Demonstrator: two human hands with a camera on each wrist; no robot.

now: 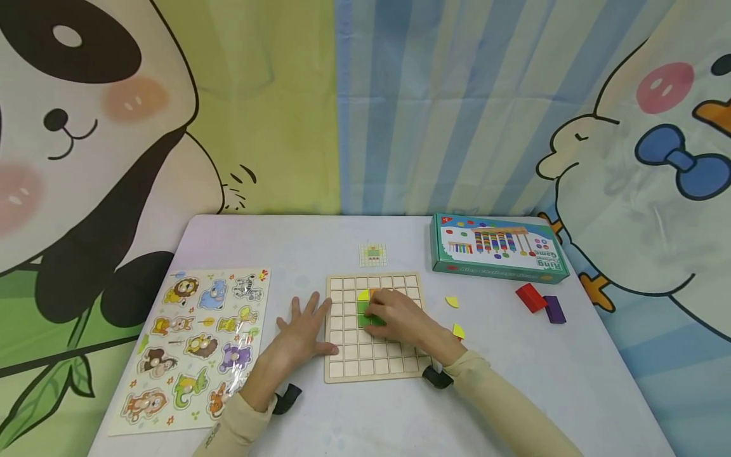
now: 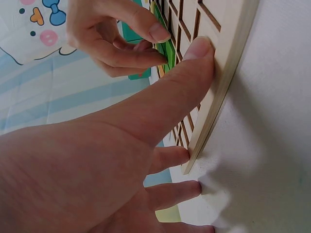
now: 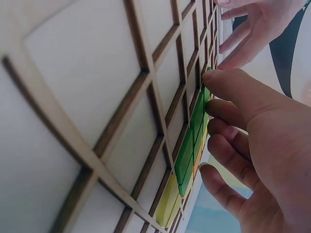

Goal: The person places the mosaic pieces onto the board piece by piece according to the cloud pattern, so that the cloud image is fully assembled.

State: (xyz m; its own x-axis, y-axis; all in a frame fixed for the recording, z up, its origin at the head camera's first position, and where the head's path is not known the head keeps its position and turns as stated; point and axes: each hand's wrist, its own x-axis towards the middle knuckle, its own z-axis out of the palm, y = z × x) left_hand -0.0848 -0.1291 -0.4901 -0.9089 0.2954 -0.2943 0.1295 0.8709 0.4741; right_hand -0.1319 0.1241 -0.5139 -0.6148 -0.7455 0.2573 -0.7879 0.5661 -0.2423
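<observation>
A wooden grid board (image 1: 348, 365) lies on the table. My left hand (image 1: 299, 336) is spread at its left edge, the thumb resting on the rim (image 2: 221, 68) and the other fingers along the side. Over the middle of the grid is my right hand (image 1: 402, 317), its thumb and curled fingers pinching a green tile (image 3: 207, 80) at board level. More green tiles (image 1: 362, 308) sit in the cells beside it, with a yellow tile (image 1: 363, 295) above them. An orange tile (image 1: 374, 292) is partly covered by the right hand.
Behind the board lies a small pattern card (image 1: 373, 255). Yellow quarter-round pieces (image 1: 452, 301) lie to its right, then a red block (image 1: 531, 298) and a purple block (image 1: 554, 310). A green game box (image 1: 497, 247) stands back right; an animal puzzle sheet (image 1: 197, 343) lies left.
</observation>
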